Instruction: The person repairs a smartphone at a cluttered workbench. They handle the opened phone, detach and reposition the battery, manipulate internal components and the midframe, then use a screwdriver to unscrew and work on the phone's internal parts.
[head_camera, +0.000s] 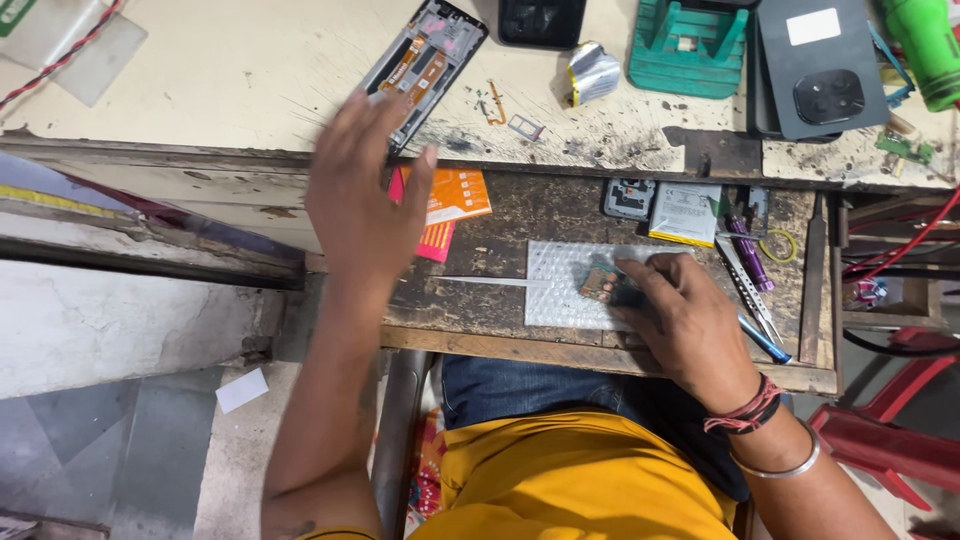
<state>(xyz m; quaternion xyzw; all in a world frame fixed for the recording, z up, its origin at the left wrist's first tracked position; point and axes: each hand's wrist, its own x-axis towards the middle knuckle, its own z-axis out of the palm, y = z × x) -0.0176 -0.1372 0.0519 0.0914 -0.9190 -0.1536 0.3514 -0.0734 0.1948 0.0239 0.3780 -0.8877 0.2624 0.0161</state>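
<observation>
The left hand (365, 195), blurred, fingers spread and empty, hid the phone frame's (428, 62) lower end. The right hand (690, 325) pinched a small board (598, 283), partly covering it.

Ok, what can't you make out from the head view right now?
- Left hand: motion-blurred, finger pose unclear; it covers the lower end of the opened phone frame.
- Small circuit board on the bubble wrap: partly under the right hand, details too small.
- Green bottle: cut by the right edge.
</observation>
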